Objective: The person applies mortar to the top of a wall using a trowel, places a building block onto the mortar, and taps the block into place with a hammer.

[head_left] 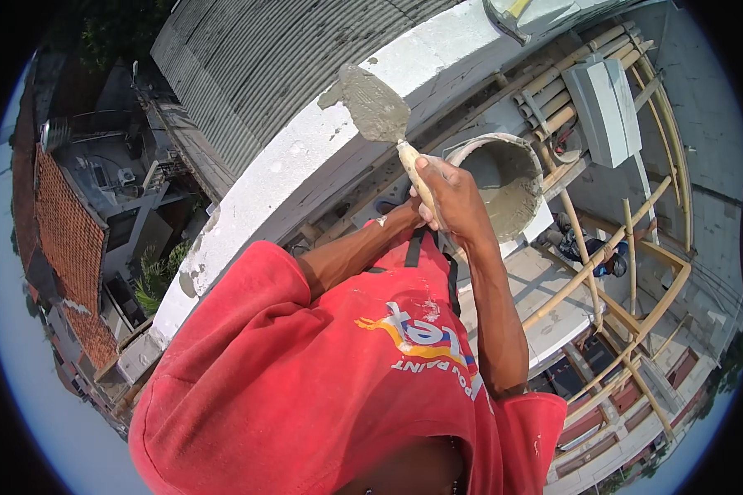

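My right hand [454,196] is closed around the pale wooden handle of a trowel [375,106]. Wet grey mortar covers the trowel's blade, which is over the top of a white block wall [293,161]. A smear of mortar shows at the blade's tip. Just beside and partly behind my right hand is my left hand [406,216], near the lower part of the handle. Its fingers are hidden, so I cannot make out whether it grips anything. A pale bucket [530,150] with grey mortar inside stands right of my right hand.
A hammer-like tool [510,23] lies on the wall's far end. Bamboo poles [590,264] form scaffolding on the right, where another person [611,260] is lower down. A white box-like block [604,111] sits near bundled bamboo. Corrugated roofing [256,66] lies beyond the wall.
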Demonstrator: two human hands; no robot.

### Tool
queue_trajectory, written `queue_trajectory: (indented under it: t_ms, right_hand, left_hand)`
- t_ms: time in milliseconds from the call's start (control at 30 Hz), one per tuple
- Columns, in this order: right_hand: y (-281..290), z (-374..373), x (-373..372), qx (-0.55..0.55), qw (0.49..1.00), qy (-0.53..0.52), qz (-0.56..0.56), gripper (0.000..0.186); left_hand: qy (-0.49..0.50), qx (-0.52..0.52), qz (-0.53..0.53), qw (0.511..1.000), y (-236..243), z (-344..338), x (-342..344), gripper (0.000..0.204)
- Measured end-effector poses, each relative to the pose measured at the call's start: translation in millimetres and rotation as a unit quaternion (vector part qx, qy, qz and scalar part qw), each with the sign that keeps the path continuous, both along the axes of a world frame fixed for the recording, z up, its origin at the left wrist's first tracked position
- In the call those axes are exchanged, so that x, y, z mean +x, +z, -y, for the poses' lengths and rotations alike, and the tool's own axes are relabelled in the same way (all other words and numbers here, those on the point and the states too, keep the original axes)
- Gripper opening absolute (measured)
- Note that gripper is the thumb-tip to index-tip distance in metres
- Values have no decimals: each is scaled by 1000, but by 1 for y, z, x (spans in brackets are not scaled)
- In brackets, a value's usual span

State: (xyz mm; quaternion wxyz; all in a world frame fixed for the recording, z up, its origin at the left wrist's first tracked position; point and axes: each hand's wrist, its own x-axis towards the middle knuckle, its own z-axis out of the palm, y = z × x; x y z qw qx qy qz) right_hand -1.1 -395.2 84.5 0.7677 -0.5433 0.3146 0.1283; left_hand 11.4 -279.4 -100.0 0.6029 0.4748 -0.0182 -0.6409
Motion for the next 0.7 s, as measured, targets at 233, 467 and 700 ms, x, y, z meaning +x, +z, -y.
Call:
queue_trajectory:
  t_ms: [233,467,700]
  right_hand:
    - [4,42,15,-94,990,-96,38,52]
    - [47,48,-130,-71,954,-286,58,58]
    - [-8,34,-263,-317,906,-98,-262,51]
  left_hand:
    - [18,1,67,998,30,41,14,58]
    - [-18,162,97,982,39,36,33,54]
    - [-93,128,149,976,71,67,44,54]
